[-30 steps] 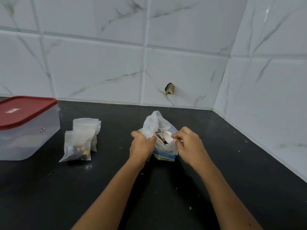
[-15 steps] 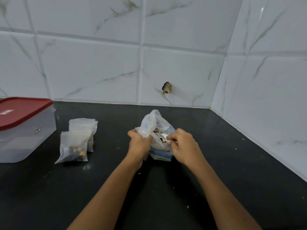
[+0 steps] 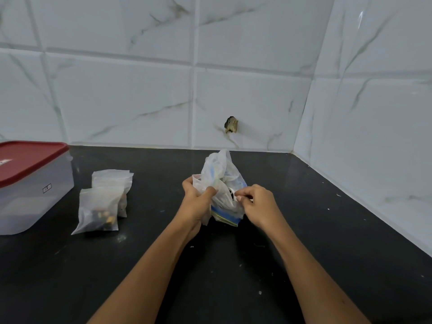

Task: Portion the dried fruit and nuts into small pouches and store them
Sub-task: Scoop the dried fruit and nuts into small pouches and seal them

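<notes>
A crumpled translucent plastic bag (image 3: 219, 174), blue-printed with a blue-and-yellow strip at its base, stands upright, its neck gripped by the left hand (image 3: 197, 202) and its mouth pinched by the right hand (image 3: 257, 204). At its nine o'clock two small frosted pouches (image 3: 98, 209) holding dark and yellow pieces lie overlapping. Farther toward nine o'clock sits a clear box (image 3: 35, 202), its red lid (image 3: 28, 157) on.

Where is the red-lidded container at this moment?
Head view: the red-lidded container sits on the black counter at the far left, partly cut off by the frame, just left of the two filled pouches.
</notes>
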